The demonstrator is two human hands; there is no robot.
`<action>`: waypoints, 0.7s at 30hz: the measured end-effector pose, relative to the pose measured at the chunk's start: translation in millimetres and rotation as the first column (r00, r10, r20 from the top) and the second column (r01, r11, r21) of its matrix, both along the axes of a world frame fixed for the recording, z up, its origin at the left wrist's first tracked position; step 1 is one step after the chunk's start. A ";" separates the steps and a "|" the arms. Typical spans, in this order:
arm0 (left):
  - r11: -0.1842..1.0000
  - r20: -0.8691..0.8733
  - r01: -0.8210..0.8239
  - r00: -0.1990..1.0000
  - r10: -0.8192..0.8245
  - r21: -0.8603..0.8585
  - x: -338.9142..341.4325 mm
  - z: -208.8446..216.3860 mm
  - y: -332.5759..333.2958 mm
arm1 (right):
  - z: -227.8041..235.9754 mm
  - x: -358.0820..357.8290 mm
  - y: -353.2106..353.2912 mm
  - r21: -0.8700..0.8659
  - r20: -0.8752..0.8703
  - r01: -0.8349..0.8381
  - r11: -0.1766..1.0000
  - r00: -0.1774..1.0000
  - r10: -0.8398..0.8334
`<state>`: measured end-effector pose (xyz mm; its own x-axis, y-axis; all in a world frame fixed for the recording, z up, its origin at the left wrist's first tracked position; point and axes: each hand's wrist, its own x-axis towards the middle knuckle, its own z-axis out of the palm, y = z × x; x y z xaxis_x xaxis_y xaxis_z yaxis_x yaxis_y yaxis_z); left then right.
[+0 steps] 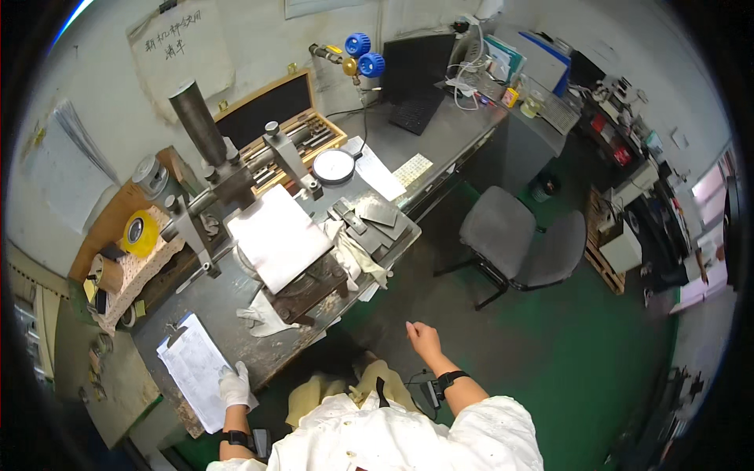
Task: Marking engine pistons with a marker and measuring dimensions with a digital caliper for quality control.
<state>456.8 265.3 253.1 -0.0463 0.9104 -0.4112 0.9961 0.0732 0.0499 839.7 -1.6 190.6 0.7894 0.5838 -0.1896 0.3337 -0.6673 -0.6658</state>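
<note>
My left hand (235,387), in a white glove, is at the right edge of a clipboard (174,336) at the near left end of the desk. Its fingers are closed on that edge, beside the printed sheets (199,375) held under the clip. My right hand (425,341) is bare and hangs in the air over the floor, off the desk's front edge. Its fingers are curled, and nothing shows in them. Both wrists carry black straps. Beyond the clipboard a white cloth (269,315) lies by a metal block with a pale square plate (283,239) on top.
A thick steel column stand (198,125) with clamp arms rises behind the plate, near a round dial gauge (334,166). Behind lie an open wooden tool case (271,106) and a laptop (416,110). A yellow tape roll (140,233) sits at left. A grey chair (503,231) stands right.
</note>
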 end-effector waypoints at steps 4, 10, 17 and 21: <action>0.998 -0.124 0.030 0.992 -0.022 0.058 12.9 -12.8 -9.4 | 13.5 38.8 40.2 0.201 -0.081 0.057 0.978 0.996 -0.041; 0.997 -0.194 -0.067 0.978 0.071 0.028 39.2 -7.5 -5.1 | 39.9 91.3 106.0 0.356 -0.171 0.096 0.929 0.985 -0.036; 0.988 -0.264 -0.099 0.956 0.128 0.122 48.3 -19.0 -5.7 | 108.3 179.6 177.1 0.520 -0.020 0.007 0.854 1.000 0.004; 0.953 -0.132 -0.248 0.953 0.272 0.173 55.1 -21.5 -11.2 | 171.0 223.2 234.7 0.526 0.051 -0.150 0.837 0.988 0.145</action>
<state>511.8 254.1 231.6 -0.3414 0.9094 -0.2375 0.9398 0.3345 -0.0702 1062.9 233.1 361.5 0.6862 0.7031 0.1864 0.4072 -0.1590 -0.8994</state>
